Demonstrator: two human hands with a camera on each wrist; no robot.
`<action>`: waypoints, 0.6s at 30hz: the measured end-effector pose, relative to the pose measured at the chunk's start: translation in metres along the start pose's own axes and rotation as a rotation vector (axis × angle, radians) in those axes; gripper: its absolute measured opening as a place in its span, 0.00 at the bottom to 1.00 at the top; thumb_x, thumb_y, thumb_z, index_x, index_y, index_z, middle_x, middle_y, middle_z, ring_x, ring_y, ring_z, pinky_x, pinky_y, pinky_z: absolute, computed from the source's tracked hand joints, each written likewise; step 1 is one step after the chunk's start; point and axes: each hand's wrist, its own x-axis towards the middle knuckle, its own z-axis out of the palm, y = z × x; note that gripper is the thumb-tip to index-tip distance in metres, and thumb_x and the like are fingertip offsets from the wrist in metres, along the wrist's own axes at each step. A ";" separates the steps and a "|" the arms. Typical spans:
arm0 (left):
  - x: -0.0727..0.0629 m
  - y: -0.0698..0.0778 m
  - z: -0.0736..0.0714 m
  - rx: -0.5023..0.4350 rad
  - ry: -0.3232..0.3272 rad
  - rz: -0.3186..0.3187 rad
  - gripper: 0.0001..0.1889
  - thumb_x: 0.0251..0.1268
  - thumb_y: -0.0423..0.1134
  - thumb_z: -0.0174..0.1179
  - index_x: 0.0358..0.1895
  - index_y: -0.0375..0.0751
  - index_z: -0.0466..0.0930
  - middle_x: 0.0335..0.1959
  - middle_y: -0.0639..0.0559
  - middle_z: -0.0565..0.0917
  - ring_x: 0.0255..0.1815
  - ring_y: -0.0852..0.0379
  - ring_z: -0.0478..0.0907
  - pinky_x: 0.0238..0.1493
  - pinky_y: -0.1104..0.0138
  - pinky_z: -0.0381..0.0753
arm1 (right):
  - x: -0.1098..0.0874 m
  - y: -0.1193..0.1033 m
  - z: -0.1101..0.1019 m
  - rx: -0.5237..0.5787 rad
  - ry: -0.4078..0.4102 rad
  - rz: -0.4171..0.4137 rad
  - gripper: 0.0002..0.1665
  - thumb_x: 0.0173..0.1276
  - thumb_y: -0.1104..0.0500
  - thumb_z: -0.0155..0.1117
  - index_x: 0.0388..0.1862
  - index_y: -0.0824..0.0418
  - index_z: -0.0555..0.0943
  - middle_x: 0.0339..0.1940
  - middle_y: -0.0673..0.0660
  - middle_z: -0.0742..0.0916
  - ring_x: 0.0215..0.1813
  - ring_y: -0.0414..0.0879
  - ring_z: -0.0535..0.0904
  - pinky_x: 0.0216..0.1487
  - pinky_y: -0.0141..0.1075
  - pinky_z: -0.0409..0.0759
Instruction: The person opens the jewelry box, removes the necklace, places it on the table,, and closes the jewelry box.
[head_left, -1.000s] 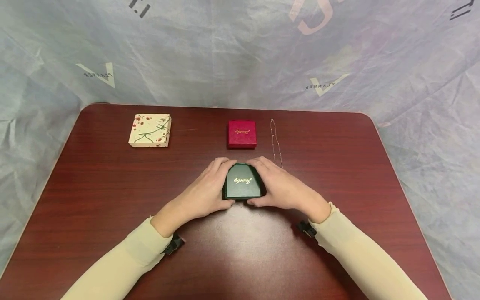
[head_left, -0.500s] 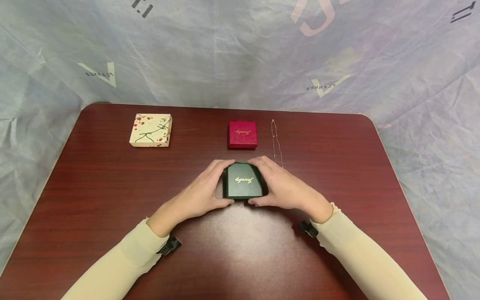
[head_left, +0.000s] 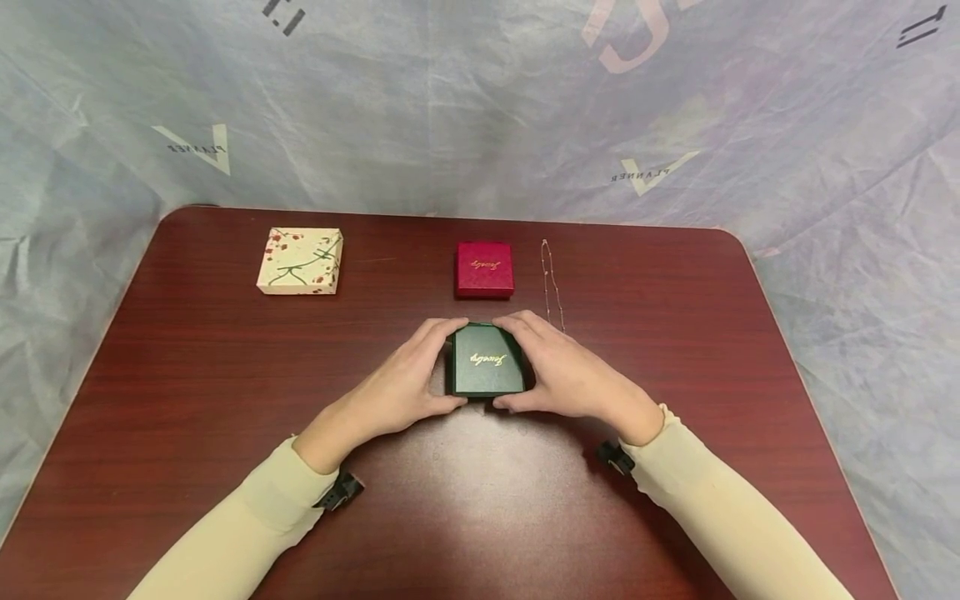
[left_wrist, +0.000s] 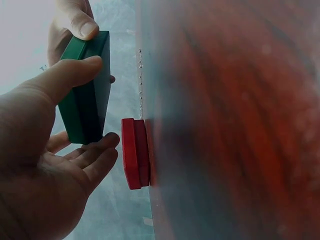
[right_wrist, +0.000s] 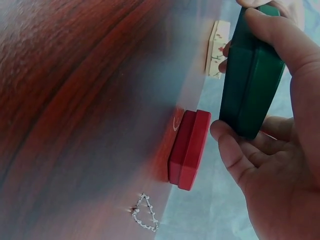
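Note:
A dark green jewelry box [head_left: 489, 375] with gold lettering on its lid is held between both hands in the middle of the head view. My left hand [head_left: 397, 383] grips its left side, thumb at the near edge and fingertips at the far edge. On the other side my right hand [head_left: 572, 375] holds it the same way. Both wrist views show the green box [left_wrist: 85, 95] raised off the tabletop, its lid shut. A red jewelry box [head_left: 484, 268] lies just beyond, and a thin chain necklace [head_left: 553, 287] is stretched out to the right of that.
A cream box with a floral print [head_left: 302, 262] stands at the back left of the dark red wooden table [head_left: 225, 392]. Behind the far table edge hangs a grey cloth backdrop [head_left: 480, 117].
My left hand has drawn back slightly to the left, leaving its palm farther from the green box's side. The right hand and the box have barely moved.

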 end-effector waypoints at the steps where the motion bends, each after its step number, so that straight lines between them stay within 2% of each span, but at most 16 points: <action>1: 0.000 0.000 0.000 0.000 0.002 0.002 0.53 0.51 0.36 0.85 0.79 0.35 0.60 0.70 0.43 0.72 0.68 0.50 0.74 0.72 0.55 0.72 | 0.000 0.000 0.000 -0.002 0.001 0.001 0.58 0.56 0.41 0.86 0.78 0.62 0.67 0.67 0.54 0.76 0.66 0.46 0.74 0.70 0.45 0.75; 18: 0.000 -0.002 -0.002 -0.004 0.007 0.013 0.54 0.51 0.35 0.85 0.79 0.36 0.60 0.71 0.43 0.71 0.68 0.49 0.73 0.72 0.55 0.72 | 0.002 0.002 0.000 0.014 0.010 0.002 0.58 0.55 0.41 0.86 0.76 0.63 0.69 0.67 0.54 0.78 0.66 0.45 0.75 0.70 0.44 0.75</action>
